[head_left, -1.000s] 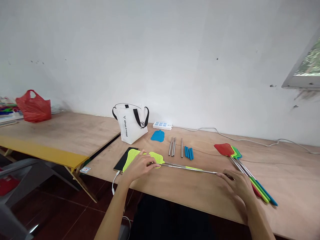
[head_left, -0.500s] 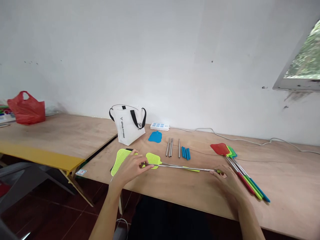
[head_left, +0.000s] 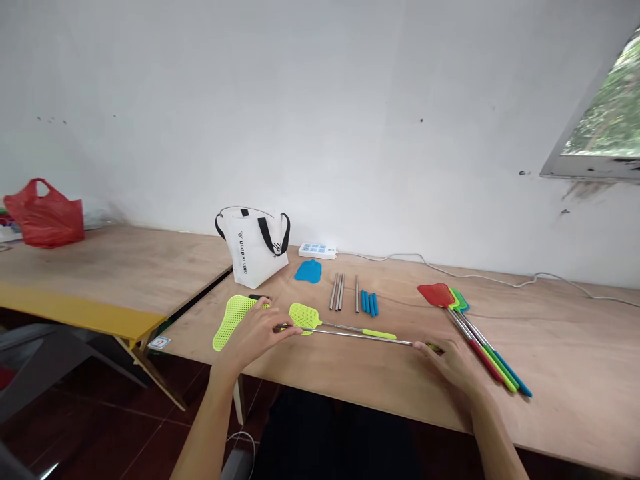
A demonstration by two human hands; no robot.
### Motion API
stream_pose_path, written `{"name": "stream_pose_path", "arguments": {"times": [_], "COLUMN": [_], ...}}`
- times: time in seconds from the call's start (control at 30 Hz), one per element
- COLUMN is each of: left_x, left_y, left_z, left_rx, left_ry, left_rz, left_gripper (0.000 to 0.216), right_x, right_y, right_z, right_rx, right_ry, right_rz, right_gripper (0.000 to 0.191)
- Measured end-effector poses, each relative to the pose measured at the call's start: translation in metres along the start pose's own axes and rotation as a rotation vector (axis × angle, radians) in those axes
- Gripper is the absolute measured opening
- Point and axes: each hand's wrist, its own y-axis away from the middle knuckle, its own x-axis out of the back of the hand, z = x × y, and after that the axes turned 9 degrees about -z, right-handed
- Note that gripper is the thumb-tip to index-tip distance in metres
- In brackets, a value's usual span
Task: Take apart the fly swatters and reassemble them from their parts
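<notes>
My left hand [head_left: 257, 333] pinches the thin metal shaft of a yellow-green fly swatter [head_left: 357, 336], close to its perforated head at the left. The shaft runs across to my right hand [head_left: 447, 363], whose fingers are closed around the handle end, mostly hiding the grip. Just behind the shaft lies a second yellow-green swatter [head_left: 379, 334] on the table. Farther back are a blue swatter head [head_left: 308, 271], several metal tubes [head_left: 341, 292] and several blue grips [head_left: 369, 303]. A dark object [head_left: 259, 297] lies partly hidden behind my left hand.
Red, green and blue swatters [head_left: 435, 295] lie in a bunch at the right. A white bag [head_left: 255, 250] with black handles and a white power strip [head_left: 317, 251] stand by the wall. A cable [head_left: 465, 272] runs rightward. On the left table sits a red plastic bag [head_left: 47, 217].
The held shaft's right end has dropped slightly, uncovering more of the lying swatter's yellow-green handle. Both hands keep their hold. The whole view has shifted a little.
</notes>
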Motion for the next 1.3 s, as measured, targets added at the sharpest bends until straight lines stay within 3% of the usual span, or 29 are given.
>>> {"name": "stream_pose_path", "arguments": {"times": [0.23, 0.5, 0.67, 0.8, 1.0, 1.3], "left_x": [0.0, -0.003, -0.002, 0.0, 0.002, -0.015], "left_y": [0.0, -0.005, -0.005, -0.004, -0.005, -0.014], "left_z": [0.004, 0.014, 0.015, 0.015, 0.019, 0.039], "left_rx": [-0.012, -0.046, -0.058, -0.044, -0.054, -0.157], "left_ry": [-0.027, -0.071, -0.1, -0.088, -0.083, -0.109], "left_rz": [0.007, 0.034, 0.047, 0.063, 0.022, 0.021], "left_gripper": [0.045, 0.045, 0.048, 0.049, 0.049, 0.041], "right_x": [-0.004, -0.005, -0.005, -0.005, 0.0, -0.013], "right_y": [-0.003, -0.007, -0.009, -0.005, 0.002, -0.009], "right_z": [0.001, 0.011, 0.014, 0.011, 0.01, -0.027], "right_rx": [-0.008, 0.054, 0.116, 0.093, 0.005, 0.046], "right_ry": [-0.182, -0.099, -0.076, -0.075, -0.159, -0.019], "right_rz": [-0.027, 0.257, 0.351, 0.299, 0.066, -0.065], "right_gripper": [0.05, 0.053, 0.048, 0.047, 0.044, 0.07]}}
